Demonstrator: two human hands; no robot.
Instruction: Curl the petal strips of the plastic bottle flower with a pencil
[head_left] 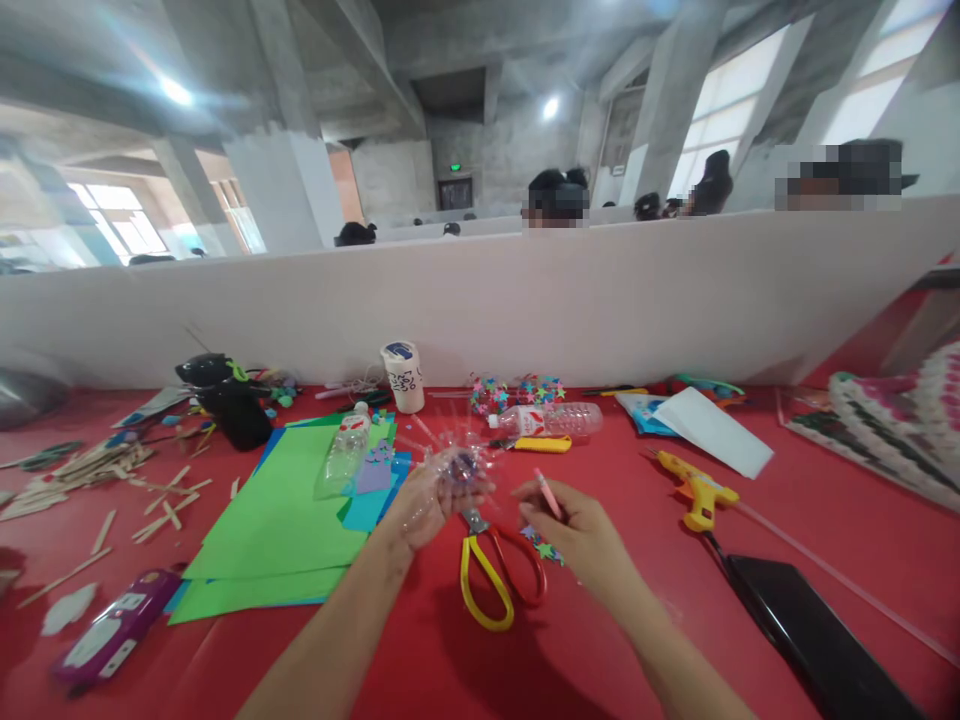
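Note:
My left hand [424, 505] is closed around a clear plastic piece [466, 462], which looks like a bottle cut into splayed strips with something dark at its middle. A slim pink pen [550, 496] is pinched in my right hand [581, 530], a short way to the right of the plastic. Between my wrists lie scissors [487, 592] with one yellow and one red handle. Small coloured foam stars [541, 545] are scattered by my right hand, partly hidden under it. Just beyond the hands are a yellow utility knife [543, 444] and a clear bottle [559, 420] on its side.
Green sheets [281, 510] and another clear bottle [346, 450] are at left, near wooden sticks [97, 465] and a purple device [116, 630]. A yellow glue gun [697, 492] and a black slab [810, 630] lie right. A white partition [480, 300] bounds the table's far side.

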